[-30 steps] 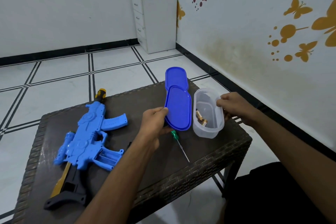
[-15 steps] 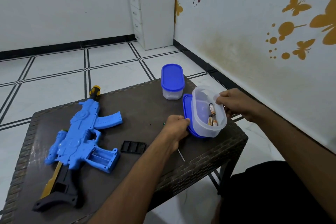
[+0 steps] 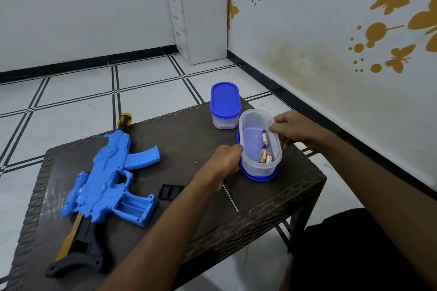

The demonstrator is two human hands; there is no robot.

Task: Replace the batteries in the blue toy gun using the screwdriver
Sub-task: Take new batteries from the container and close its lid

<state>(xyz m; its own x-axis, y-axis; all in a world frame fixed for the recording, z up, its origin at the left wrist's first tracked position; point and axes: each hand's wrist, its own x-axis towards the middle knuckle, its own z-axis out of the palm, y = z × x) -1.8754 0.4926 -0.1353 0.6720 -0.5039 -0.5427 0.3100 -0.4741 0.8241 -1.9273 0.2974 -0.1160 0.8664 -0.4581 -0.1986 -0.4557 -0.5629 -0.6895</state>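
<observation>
The light, smooth, rigid batteries (image 3: 265, 149), judged best pinched singly at mid-length, are seen in the open tub (image 3: 259, 143) near the tabletop's right edge, gripped at its rim by the left hand (image 3: 225, 160) and right hand (image 3: 293, 131).

Blue lid (image 3: 257, 176) no longer held up in the left hand (image 3: 227, 160), now lying flat under the clear box (image 3: 259, 149), box lifted and set on it, batteries (image 3: 265, 149) rolled apart inside, closed second box (image 3: 225, 106) uncovered behind, black cover (image 3: 170, 192) revealed
</observation>
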